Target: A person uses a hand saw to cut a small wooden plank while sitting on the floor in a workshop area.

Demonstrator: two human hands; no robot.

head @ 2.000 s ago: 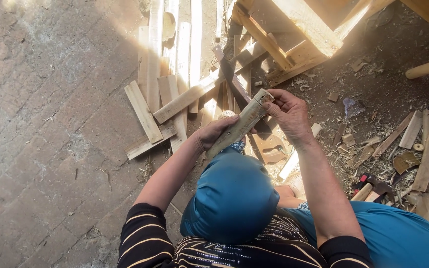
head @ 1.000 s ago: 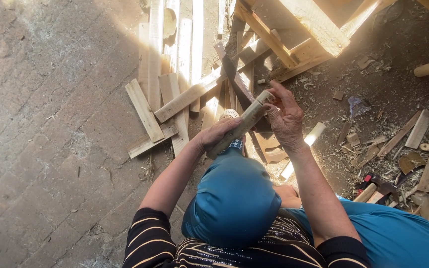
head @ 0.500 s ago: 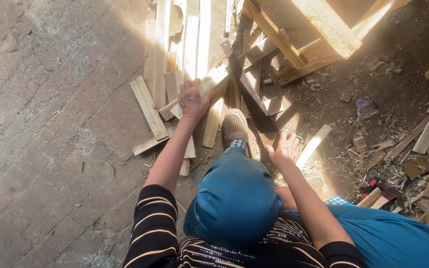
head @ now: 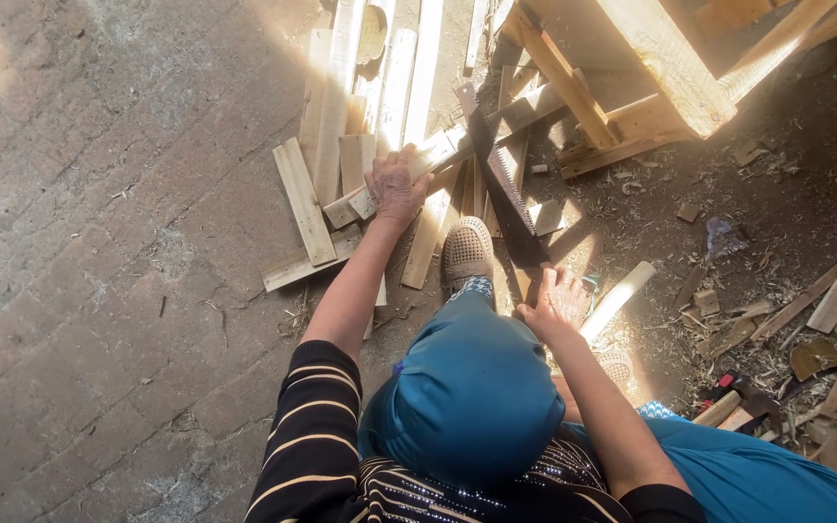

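Observation:
My left hand (head: 394, 184) is stretched forward and closes over a pale wooden slat (head: 443, 147) that lies slanted across a pile of slats on the ground. A handsaw (head: 496, 174) lies on the pile just right of that slat, teeth to the right, its dark handle towards me. Below the handle, my right hand (head: 556, 302) hovers with fingers spread and holds nothing. My foot in a beige woven shoe (head: 467, 252) rests between the two hands.
Several long boards (head: 341, 107) lie side by side on the brick floor (head: 99, 242). A wooden frame (head: 651, 68) stands at the upper right. Offcuts, chips and a red-handled tool (head: 728, 392) litter the dirt on the right.
Both hands held a short wooden piece up in front of me. The left hand has since gone down onto the pile, and the right hand has let go and dropped near the saw handle.

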